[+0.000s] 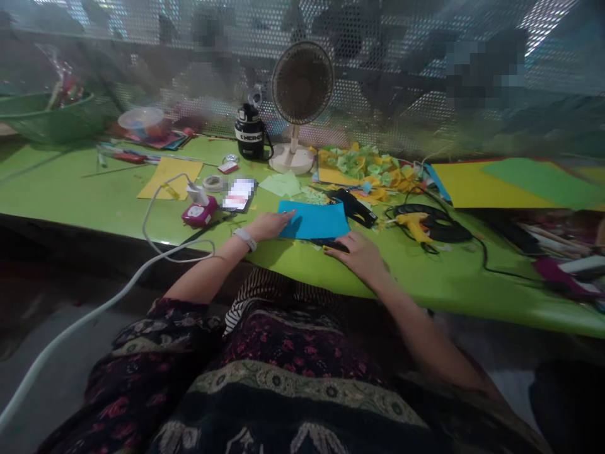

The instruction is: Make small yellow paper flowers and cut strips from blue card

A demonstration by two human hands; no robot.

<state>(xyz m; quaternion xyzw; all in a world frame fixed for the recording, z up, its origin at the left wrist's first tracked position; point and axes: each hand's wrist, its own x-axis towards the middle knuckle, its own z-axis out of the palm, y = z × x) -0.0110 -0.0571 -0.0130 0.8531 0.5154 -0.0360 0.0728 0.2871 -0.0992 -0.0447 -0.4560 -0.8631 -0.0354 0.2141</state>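
- Green counter spans the view, scattered with paper scraps and cords
- Desk fan stands near its back edge
- Blue paper sheet lies flat on the counter, between the hands
- Left hand, wearing a white wristband, rests flat and open, fingertips on the sheet's left edge, gripping nothing
- Right hand lies flat and open, apart from the left, just below the sheet's lower right corner
- Yellow glue gun lies right of the sheet
- Slim dark object sits under the right hand's fingers; too hidden to identify
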